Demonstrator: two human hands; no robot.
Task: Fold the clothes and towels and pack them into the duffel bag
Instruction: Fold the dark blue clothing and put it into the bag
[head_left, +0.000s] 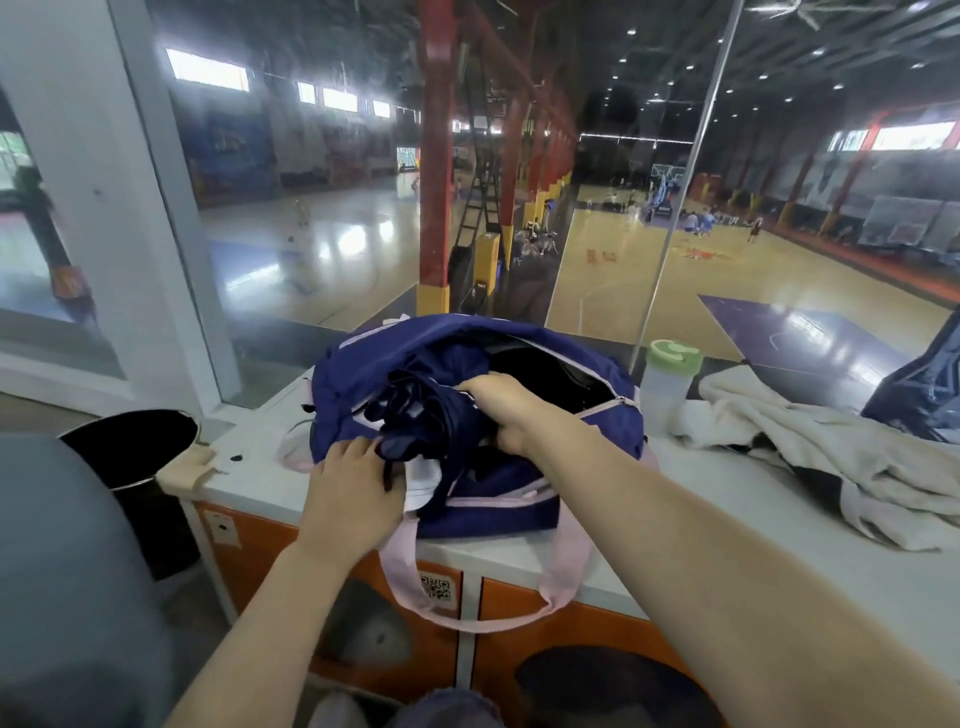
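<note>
The duffel bag sits on the white surface with its zip mouth open toward the right; the right hand and a bunched navy garment fill the near part of that opening. A bare strip of surface lies left of the bag. To the right, a green-lidded bottle stands just beside the bag, with a crumpled towel beyond. Glass blocks the rear. The pink strap hangs over the front edge.
</note>
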